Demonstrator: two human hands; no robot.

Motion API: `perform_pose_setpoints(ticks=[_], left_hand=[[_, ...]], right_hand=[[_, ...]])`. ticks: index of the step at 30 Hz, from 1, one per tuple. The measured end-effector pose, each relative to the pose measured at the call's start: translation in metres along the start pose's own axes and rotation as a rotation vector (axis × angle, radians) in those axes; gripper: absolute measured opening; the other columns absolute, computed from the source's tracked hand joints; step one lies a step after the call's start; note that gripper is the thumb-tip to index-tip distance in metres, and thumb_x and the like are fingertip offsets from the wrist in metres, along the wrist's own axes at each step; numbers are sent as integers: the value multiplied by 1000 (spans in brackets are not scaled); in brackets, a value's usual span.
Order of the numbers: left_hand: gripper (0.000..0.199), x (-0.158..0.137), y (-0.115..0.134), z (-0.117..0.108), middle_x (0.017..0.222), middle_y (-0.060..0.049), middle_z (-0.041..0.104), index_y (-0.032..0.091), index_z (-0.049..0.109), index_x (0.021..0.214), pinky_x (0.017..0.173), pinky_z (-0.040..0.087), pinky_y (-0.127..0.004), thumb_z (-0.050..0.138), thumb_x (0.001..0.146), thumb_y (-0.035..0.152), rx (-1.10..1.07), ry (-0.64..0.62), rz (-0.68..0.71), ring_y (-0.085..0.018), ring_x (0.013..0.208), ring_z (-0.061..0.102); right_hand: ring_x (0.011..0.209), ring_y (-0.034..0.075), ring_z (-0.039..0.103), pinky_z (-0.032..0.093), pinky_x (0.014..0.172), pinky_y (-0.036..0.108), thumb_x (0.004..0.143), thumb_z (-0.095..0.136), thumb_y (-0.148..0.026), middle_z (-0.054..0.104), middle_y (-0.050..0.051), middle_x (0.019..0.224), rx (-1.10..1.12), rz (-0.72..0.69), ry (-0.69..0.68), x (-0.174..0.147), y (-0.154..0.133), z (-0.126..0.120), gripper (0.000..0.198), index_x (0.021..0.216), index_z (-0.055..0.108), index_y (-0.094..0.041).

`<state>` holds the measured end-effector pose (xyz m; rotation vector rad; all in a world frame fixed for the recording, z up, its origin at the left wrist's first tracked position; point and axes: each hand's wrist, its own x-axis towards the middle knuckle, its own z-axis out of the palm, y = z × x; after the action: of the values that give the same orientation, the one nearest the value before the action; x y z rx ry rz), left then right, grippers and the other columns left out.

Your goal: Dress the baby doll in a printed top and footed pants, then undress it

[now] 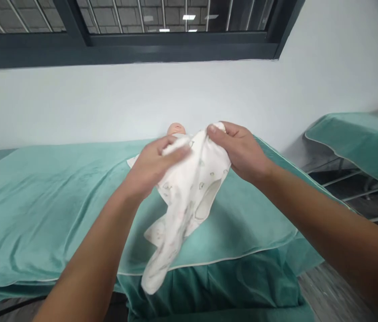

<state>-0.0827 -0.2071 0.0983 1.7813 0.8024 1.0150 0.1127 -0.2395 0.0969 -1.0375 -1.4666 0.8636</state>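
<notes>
A white baby romper (189,188) with small printed figures hangs bunched in front of me, one footed leg dangling over the bed's front edge. At its upper right corner, my right hand (239,147) pinches the cloth between thumb and fingers. My left hand (157,163) is at the garment's upper left, thumb and fingers against the fabric; the thumb is smeared by motion. Behind the romper shows the rounded top of what looks like a doll's head (176,129). Whatever lies below it is hidden by the cloth and my left hand.
A bed with a teal cover (57,201) stretches across the view against a white wall (108,103). Above is a dark-framed window (175,47) with bars. To the right stands another teal-covered bed (363,143) on a metal frame, with a gap between the two.
</notes>
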Motion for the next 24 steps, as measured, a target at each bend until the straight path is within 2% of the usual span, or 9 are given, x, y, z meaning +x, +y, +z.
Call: perform_pose_setpoints(ticks=[2,3,4,8,11,13,17,21,24], left_hand=[[33,-2,2,2,77,-3,68,19,68,83,56,48,-28,74,73,50,68,-177,-45,-19,69,65],[31,-2,1,3,77,-4,69,19,69,81,56,48,-28,74,74,48,65,-211,-61,-19,69,65],[29,-1,0,4,77,-4,68,19,69,81,57,49,-28,73,75,47,30,-195,-67,-19,69,65],[24,8,-13,2,83,-5,69,20,67,94,64,53,-30,65,80,39,-224,58,-19,-21,79,67],[23,12,-17,-5,87,-6,70,20,67,98,66,55,-32,64,79,33,-268,119,3,-23,84,68],[25,11,-13,-9,93,-6,70,21,66,100,70,56,-32,68,77,31,-226,102,38,-23,87,68],[40,4,11,-7,106,-6,69,23,66,105,81,55,-33,80,68,32,-22,44,182,-24,100,65],[35,1,31,7,94,-3,69,22,67,96,76,54,-33,81,67,36,189,27,212,-25,92,66],[26,4,33,13,87,-2,69,21,66,93,75,55,-33,76,75,37,147,90,221,-25,89,67]], right_hand=[[66,15,57,42,55,27,82,60,-69,58,0,70,13,-28,1,5,-3,1,45,82,62,-24],[66,15,56,42,56,27,82,58,-70,57,0,70,13,-29,-5,7,-3,2,46,82,61,-24],[66,15,56,42,56,27,82,58,-71,57,-1,70,16,-26,-10,7,-3,2,47,82,61,-24],[59,13,48,37,53,27,80,62,-68,51,-2,65,12,47,-123,2,3,0,46,73,56,-23],[53,10,39,31,50,26,81,65,-62,43,-4,58,-43,70,-242,-4,6,-4,46,65,50,-22],[53,10,38,31,49,25,83,64,-61,42,-4,59,-55,24,-205,-5,4,-6,45,66,50,-22],[62,12,48,36,52,25,83,62,-64,48,-2,67,-135,-85,-44,-2,-12,1,43,73,55,-22],[74,14,56,40,57,23,87,60,-59,48,-1,71,-225,-212,82,6,-34,15,43,70,53,-21],[78,15,59,40,58,22,91,56,-56,49,-1,70,-229,-238,103,12,-45,17,43,69,53,-20]])
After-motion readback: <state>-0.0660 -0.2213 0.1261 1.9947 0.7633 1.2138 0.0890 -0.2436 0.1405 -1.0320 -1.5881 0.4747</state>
